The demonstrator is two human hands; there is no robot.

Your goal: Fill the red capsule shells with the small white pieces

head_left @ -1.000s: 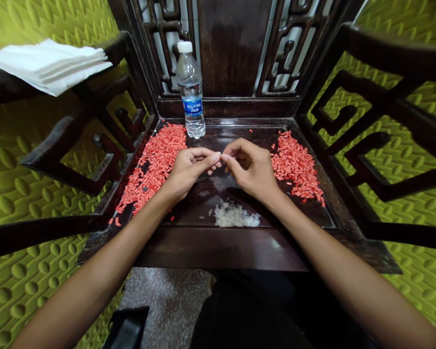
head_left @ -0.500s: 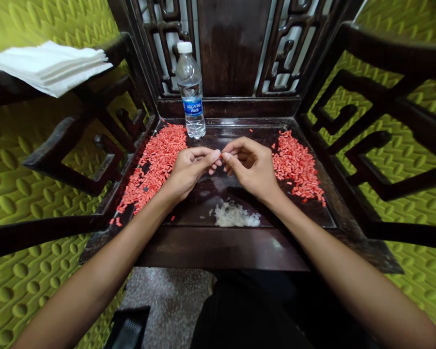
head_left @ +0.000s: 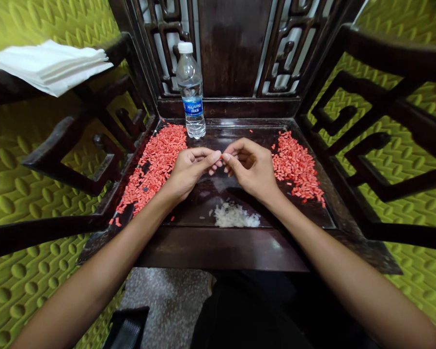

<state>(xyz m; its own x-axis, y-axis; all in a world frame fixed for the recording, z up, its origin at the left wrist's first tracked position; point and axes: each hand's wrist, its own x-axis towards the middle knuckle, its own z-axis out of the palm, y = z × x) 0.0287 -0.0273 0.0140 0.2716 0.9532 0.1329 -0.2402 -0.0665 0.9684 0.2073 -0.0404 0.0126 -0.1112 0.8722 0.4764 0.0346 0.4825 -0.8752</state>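
Observation:
My left hand [head_left: 194,169] and my right hand [head_left: 250,165] meet over the middle of the dark wooden seat, fingertips almost touching. Pinched between both thumbs and forefingers is a small red piece [head_left: 221,156], mostly covered by the fingers. It looks like the short red tube-like pieces heaped nearby. One large pile of red pieces [head_left: 160,155] lies beside my left hand, and a smaller pile of red pieces [head_left: 298,167] is to the right of my right hand. Nearer to me, below the hands, sits a small heap of whitish translucent bits [head_left: 236,215].
A clear water bottle [head_left: 193,92] with a white cap stands upright behind my left hand. White paper sheets [head_left: 54,65] lie on the left armrest. Carved armrests flank the seat [head_left: 232,247], and a latticed backrest [head_left: 236,48] closes off its far side.
Hardly anything differs: both hands keep their place and still pinch the small red piece, and the piles look the same.

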